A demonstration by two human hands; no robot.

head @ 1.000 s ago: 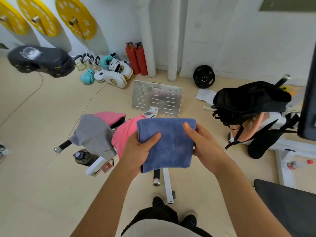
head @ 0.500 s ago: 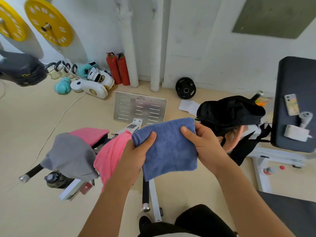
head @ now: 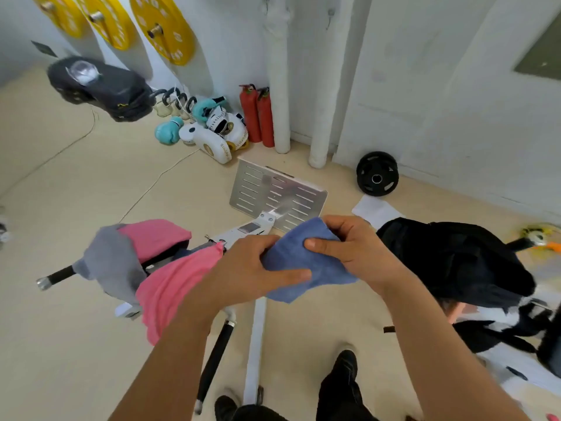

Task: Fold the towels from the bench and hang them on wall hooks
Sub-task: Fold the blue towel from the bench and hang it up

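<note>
A folded blue towel (head: 299, 262) is held in front of me at waist height. My left hand (head: 249, 268) grips its left side, thumb across the front. My right hand (head: 349, 247) pinches its upper right part. Behind my left wrist a pink towel (head: 173, 287) hangs off the bench. A grey towel (head: 110, 262) and another pink one (head: 151, 238) are draped over the bench's end at the left. Two small hooks (head: 330, 15) show high on the white wall.
A black bag (head: 455, 262) sits on equipment at the right. On the floor lie a slotted metal plate (head: 277, 192), a black weight plate (head: 377, 173), boxing gloves (head: 212, 132) and two red extinguishers (head: 258, 115). Yellow plates (head: 164, 28) hang on the wall.
Both hands have brought the blue towel's sides together, so it is narrower and bunched. My view has swung back to the left and down.
</note>
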